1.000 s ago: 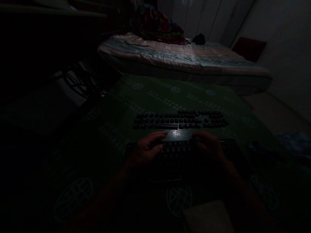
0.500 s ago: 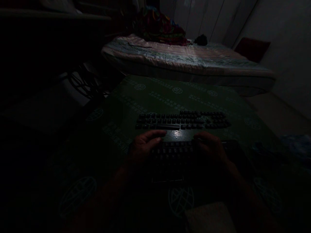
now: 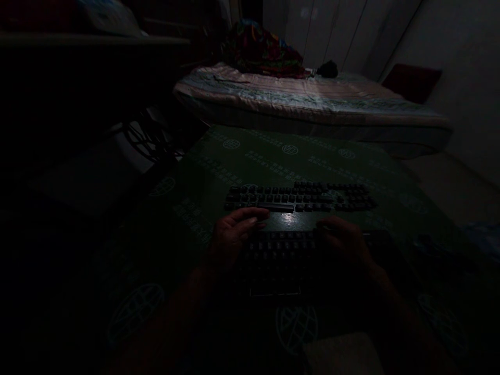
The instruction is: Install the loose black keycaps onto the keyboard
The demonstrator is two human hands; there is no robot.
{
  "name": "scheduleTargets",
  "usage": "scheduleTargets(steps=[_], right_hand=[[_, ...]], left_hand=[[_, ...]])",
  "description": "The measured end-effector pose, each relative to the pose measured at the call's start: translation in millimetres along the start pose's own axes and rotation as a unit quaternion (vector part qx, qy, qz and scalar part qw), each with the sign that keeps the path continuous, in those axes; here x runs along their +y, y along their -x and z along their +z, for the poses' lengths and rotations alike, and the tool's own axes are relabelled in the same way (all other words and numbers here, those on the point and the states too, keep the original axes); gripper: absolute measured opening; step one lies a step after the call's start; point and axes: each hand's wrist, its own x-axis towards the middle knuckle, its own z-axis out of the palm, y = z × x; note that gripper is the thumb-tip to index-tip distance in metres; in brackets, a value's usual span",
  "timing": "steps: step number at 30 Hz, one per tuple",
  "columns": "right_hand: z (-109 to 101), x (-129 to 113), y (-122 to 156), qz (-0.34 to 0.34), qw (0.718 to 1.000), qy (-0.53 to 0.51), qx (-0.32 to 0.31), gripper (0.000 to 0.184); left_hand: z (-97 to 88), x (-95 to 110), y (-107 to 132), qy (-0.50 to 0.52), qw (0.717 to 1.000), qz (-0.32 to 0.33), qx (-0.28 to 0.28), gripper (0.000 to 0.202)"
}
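In very dim light, a dark keyboard (image 3: 281, 255) lies on the green table in front of me. My left hand (image 3: 230, 234) is over its upper left part, fingers stretched to the right and thumb a little apart, open. Over the keyboard's right part, my right hand (image 3: 344, 239) points its loosely bent fingers to the left; they look apart, with nothing visible in them, though the lower ones are lost in shadow. Beyond both hands, loose black keycaps (image 3: 281, 199) are laid out in rows, with a long space bar (image 3: 275, 208) at the near side.
The green table (image 3: 211, 172) has white globe prints and lettering. A pale flat object (image 3: 344, 354) lies at its near edge, dark items (image 3: 433, 247) to the right. Behind stands a bed (image 3: 312, 99) with a colourful blanket (image 3: 261, 49). A dark raised surface (image 3: 164, 40) stands at left.
The view has shifted slightly, so everything appears a little farther right and lower. Both hands stay about the same place over the keyboard, their fingers moving only slightly.
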Motion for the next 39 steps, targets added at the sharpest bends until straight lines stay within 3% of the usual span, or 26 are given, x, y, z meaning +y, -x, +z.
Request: scheduleTargets(steps=[6,10,13,18,21,25,29,39], right_hand=[[1,0,0,0.004,1.000,-0.004,-0.009,0.014],[1,0,0,0.010,1.000,0.000,-0.015,0.014],[2,0,0,0.009,1.000,0.000,-0.009,0.014],[3,0,0,0.010,1.000,0.007,-0.014,0.014],[3,-2,0,0.017,1.000,0.005,-0.017,0.015],[3,-4,0,0.019,1.000,0.009,-0.015,0.015],[3,-5,-1,0.022,1.000,0.011,-0.019,0.018],[3,-5,0,0.014,0.999,0.019,-0.026,0.018]], left_hand=[[-3.6,-2,2,-0.105,0.994,0.029,-0.021,0.028],[-3.9,-6,5,-0.234,0.962,0.114,-0.084,0.027],[-2.2,-12,6,-0.329,0.908,0.215,-0.143,0.022],[1.9,-24,8,-0.453,0.776,0.376,-0.228,0.025],[4.9,-26,11,-0.517,0.723,0.386,-0.246,0.026],[6.5,-27,13,-0.572,0.684,0.377,-0.253,0.028],[6.0,-31,13,-0.590,0.664,0.388,-0.247,0.028],[7.8,-29,14,-0.585,0.682,0.368,-0.239,0.025]])
